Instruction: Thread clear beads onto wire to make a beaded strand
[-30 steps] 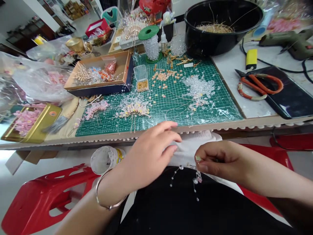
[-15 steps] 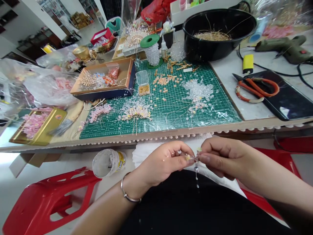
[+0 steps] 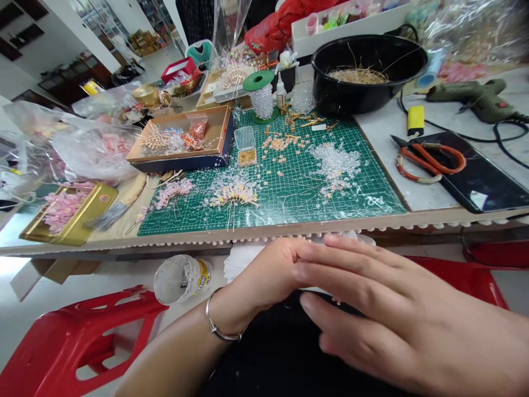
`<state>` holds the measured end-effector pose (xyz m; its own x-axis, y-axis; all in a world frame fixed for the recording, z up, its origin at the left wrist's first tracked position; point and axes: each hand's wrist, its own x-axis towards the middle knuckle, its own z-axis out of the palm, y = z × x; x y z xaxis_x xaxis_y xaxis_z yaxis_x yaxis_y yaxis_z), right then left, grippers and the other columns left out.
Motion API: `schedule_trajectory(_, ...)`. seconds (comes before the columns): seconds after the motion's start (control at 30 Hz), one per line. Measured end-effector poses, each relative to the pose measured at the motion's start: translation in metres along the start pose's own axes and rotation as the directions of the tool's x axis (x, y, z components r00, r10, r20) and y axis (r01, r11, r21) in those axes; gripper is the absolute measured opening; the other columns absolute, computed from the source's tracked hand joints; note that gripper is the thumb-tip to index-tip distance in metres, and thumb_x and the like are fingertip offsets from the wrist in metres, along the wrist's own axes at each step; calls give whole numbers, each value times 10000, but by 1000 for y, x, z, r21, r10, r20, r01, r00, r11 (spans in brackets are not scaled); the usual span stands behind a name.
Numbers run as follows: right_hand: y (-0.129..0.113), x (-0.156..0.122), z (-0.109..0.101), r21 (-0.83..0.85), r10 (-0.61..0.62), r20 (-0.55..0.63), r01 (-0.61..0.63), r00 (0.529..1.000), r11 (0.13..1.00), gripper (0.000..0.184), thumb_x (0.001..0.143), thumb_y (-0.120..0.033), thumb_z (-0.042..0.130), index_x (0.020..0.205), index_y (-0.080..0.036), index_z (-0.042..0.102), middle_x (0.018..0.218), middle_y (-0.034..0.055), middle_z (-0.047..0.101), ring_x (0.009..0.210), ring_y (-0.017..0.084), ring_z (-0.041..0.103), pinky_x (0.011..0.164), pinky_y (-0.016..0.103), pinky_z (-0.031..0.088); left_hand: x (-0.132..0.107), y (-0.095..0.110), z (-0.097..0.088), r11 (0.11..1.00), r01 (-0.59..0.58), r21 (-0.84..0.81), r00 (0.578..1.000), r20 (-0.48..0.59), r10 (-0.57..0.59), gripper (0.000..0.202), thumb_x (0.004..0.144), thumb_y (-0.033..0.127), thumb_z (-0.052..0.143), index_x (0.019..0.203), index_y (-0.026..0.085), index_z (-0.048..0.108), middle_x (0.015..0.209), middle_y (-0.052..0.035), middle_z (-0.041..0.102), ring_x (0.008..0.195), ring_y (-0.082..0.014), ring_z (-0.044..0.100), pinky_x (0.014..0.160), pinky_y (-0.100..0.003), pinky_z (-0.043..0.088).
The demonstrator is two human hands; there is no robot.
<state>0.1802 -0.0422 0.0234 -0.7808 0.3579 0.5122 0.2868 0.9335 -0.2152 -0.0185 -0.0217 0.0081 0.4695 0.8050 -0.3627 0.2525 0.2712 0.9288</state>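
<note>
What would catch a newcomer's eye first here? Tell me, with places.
The right hand fills the right foreground, partly hiding the left hand. Beyond, a beaded floral hairpiece lies near the front edge of the green cutting mat, and a large black basin stands toward the back right.

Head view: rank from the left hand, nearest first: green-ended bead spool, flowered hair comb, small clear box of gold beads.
From the left hand:
1. Flowered hair comb: on the green cutting mat, near its front edge.
2. Small clear box of gold beads: behind the comb.
3. Green-ended bead spool: toward the mat's back.
</note>
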Motion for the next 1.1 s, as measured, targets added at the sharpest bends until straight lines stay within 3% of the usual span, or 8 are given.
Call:
schedule_trajectory(0.13, 10, 9, 20, 121, 173, -34, -168, 984, 978, 197, 933, -139, 595, 1105, -231, 625, 1176, 114, 709, 1094, 269, 685, 903, 433, 595, -1, -1, 0, 978, 24, -206, 998, 67, -10, 112, 802, 249, 684, 721, 171, 681, 734, 15, 625, 737, -137, 579, 712, -267, 455)
schedule_trajectory(0.3, 15, -2, 20, 342, 275, 75, -283, 959, 896, 203, 913, -101, 598, 1060, -228, 542, 1059, 92, 580, 969, 222, 627, 756, 346, 562, -7, -2, -3, 943, 106, -316, 994, 47, -96, 364, 669, 382, 849, 615, 142, 581, 577, 52, 478, 558, -72, 396, 535, -218, 292)
schedule_trajectory(0.43, 10, -5, 22, 498, 385, 93, -378, 918, 780, 252, 877, -178, 673, 1067, -259, 530, 1026, 51, 511, 905, 206, 579, 732, 333, 550, -13, 6, -3, 988, 95, -119, 995, -4, -97, 297, 753, 378, 800, 685, 156, 615, 541, 73, 399, 518, -73, 306, 481, -236, 206)
schedule_trajectory(0.6, 8, -3, 30, 505, 457, 17, -402, 889, 764, 298, 859, -80, 597, 1084, -260, 518, 998, 68, 558, 988, 254, 589, 811, 399, 549, -15, 10, 2, 997, -2, 78, 996, -84, 8, 276, 852, 377, 690, 692, 160, 629, 572, 53, 416, 543, -85, 318, 499, -236, 249)
schedule_trajectory(0.87, 15, -8, 33, 536, 499, 26, -434, 866, 724, 258, 885, -80, 583, 1050, -256, 489, 991, 57, 563, 918, 205, 602, 751, 329, 557, -12, 13, 1, 997, 9, 77, 994, -110, 0, 202, 863, 324, 634, 750, 157, 634, 563, 69, 359, 535, -85, 295, 495, -240, 227)
schedule_trajectory(0.97, 15, -14, 26, 333, 453, -31, -418, 891, 845, 327, 908, -147, 624, 1208, -226, 518, 1198, 132, 577, 1146, 264, 577, 907, 422, 545, -8, 10, -2, 999, 38, 26, 995, -91, -35, 214, 845, 332, 664, 730, 163, 601, 560, 69, 353, 540, -87, 298, 495, -238, 232)
schedule_trajectory(1.03, 15, -13, 17, 134, 309, -83, -297, 948, 946, 432, 913, -183, 646, 1320, -185, 500, 1338, 184, 565, 1349, 311, 462, 1106, 544, 407, -3, 8, -3, 999, 34, -6, 998, -49, -35, 226, 833, 327, 680, 702, 166, 590, 579, 55, 398, 563, -94, 346, 520, -232, 287)
schedule_trajectory(1.1, 17, -6, 8, 94, 117, -61, -111, 991, 989, 413, 929, -191, 620, 1321, -152, 499, 1327, 184, 632, 1427, 276, 410, 1211, 525, 280, 2, 7, -3, 1000, -16, 5, 1000, 9, 16, 203, 853, 280, 633, 684, 172, 607, 641, 27, 496, 631, -117, 451, 583, -237, 377)
